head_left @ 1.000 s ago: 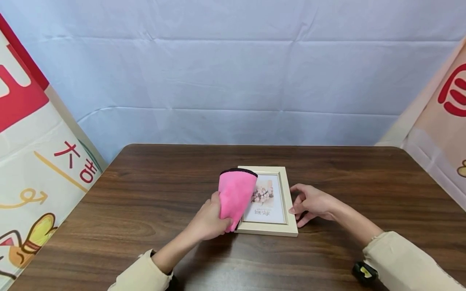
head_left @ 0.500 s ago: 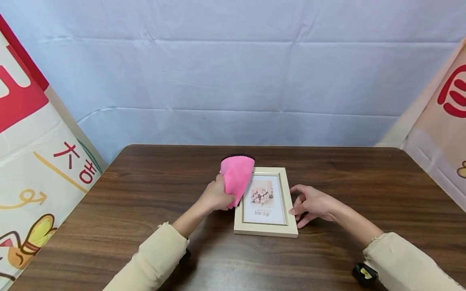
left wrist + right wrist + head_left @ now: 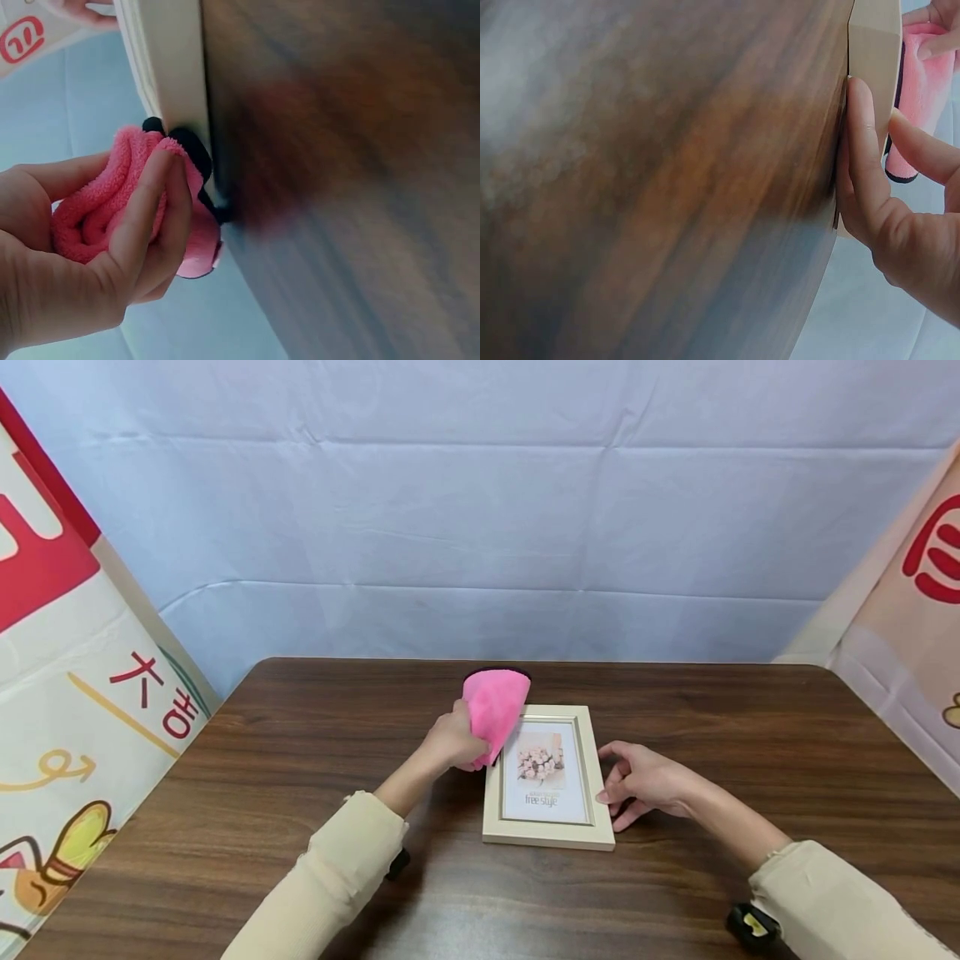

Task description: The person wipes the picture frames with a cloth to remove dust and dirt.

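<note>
A cream picture frame (image 3: 547, 835) lies flat on the wooden table, with a flower print and "free style" lettering inside. My left hand (image 3: 454, 739) grips a bunched pink cloth (image 3: 497, 702) with dark edging, over the frame's far left corner. In the left wrist view the cloth (image 3: 105, 202) is folded between thumb and fingers, its black edging right at the frame's side (image 3: 176, 67). My right hand (image 3: 647, 781) holds the frame's right edge, thumb on top of the border. The right wrist view shows its fingers (image 3: 866, 150) along the frame's outer side (image 3: 874, 52).
The brown wooden table (image 3: 300, 760) extends to both sides of the frame. A pale blue cloth backdrop (image 3: 480, 527) hangs behind it. Printed panels stand left (image 3: 67, 693) and right (image 3: 907, 635). A black wrist device (image 3: 752, 925) sits at the right sleeve.
My left hand has moved the cloth away from me along the frame's left side, from near its lower part to the far left corner, uncovering the print. My right hand has stayed put.
</note>
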A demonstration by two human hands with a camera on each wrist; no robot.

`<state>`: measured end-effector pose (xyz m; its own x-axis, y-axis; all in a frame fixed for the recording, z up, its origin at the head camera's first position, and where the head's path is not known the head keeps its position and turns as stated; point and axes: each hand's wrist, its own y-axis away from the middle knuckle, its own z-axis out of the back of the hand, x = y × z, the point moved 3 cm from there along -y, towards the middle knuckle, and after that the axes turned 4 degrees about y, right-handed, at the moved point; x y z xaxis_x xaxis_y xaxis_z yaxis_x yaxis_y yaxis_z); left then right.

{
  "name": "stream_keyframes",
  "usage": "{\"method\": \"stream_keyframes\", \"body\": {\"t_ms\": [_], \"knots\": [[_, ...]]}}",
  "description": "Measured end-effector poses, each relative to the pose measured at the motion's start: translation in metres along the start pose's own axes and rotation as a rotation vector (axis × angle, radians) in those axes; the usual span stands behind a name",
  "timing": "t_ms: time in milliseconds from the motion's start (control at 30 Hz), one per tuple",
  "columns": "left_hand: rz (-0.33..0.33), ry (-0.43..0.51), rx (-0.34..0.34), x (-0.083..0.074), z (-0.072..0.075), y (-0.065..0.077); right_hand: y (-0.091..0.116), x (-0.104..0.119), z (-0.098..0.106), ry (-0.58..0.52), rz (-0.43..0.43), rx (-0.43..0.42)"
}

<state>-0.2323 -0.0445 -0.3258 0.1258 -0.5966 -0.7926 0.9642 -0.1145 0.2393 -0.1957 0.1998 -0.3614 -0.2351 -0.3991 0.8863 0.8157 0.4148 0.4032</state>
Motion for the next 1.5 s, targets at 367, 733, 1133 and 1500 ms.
{"method": "stream_keyframes", "body": {"t_ms": [367,733,1133,1500], "knots": [[-0.073,-0.128,-0.04,-0.031,-0.003,0.004,0.0,0.001,0.0,-0.001,0.0,0.003],[-0.157,-0.266,-0.022,-0.056,-0.025,0.006,0.0,0.002,0.001,-0.004,0.003,0.004],[-0.16,-0.374,0.012,-0.056,-0.056,-0.002,0.0,0.001,-0.001,-0.017,0.02,0.019],[-0.108,-0.4,0.001,-0.04,-0.046,-0.007,0.001,0.001,0.0,0.0,0.015,0.017]]}}
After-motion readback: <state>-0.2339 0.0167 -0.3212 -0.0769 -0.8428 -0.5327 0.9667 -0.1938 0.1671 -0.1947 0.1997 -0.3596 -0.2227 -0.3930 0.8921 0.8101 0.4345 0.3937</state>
